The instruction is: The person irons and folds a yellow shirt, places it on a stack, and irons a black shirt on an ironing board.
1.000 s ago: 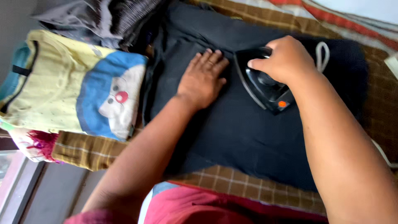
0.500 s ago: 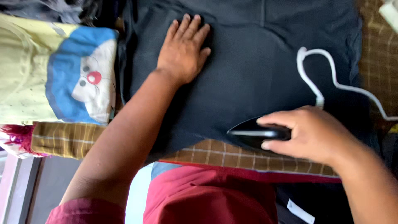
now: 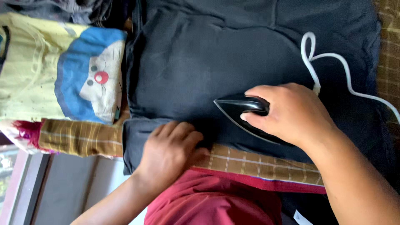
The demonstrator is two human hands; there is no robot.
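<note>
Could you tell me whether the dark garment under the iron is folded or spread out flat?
Spread flat: the dark garment lies open across the checked cloth, with the iron resting on it.

The 2 forearms are bare, no watch or rings showing. A red garment (image 3: 216, 200) covers the torso, possibly a shirt.

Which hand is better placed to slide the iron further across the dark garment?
Right. The right hand already grips the black iron on the dark garment; the left hand lies flat on its near edge.
</note>
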